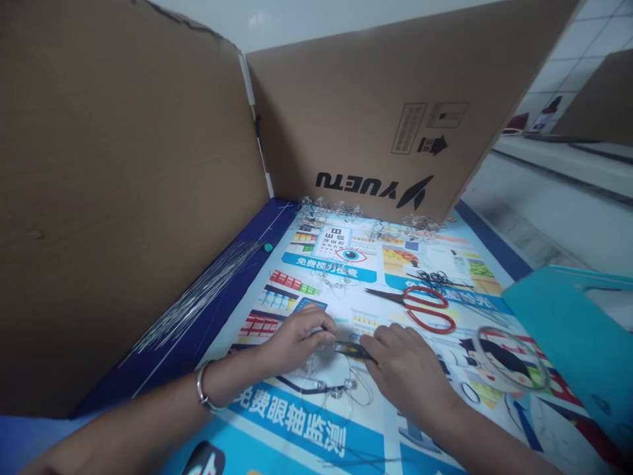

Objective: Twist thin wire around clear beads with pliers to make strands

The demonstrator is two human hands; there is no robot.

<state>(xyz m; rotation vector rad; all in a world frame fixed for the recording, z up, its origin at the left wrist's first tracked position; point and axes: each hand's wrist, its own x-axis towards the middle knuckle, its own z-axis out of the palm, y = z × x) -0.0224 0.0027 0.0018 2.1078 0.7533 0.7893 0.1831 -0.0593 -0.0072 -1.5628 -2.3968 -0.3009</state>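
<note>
My right hand (410,373) is closed around small pliers (352,349) with dark jaws and a little yellow on the handle. Their jaws point left and meet the fingertips of my left hand (299,336). The left fingers pinch a thin wire piece with clear beads (336,390), whose loops spread on the printed sheet below both hands. Exactly where the jaws grip the wire is too small to make out. Just beyond my hands lie red-handled scissors (425,307), their blades pointing left. Another beaded wire piece (336,280) rests farther back.
Cardboard panels (386,119) stand at the left and back. Straight wires (198,297) lie along the left side by a small green object (268,247). More beaded wire pieces line the back. A dark wire bundle (435,278), a clear ring (512,359) and a turquoise folder (568,330) are at right.
</note>
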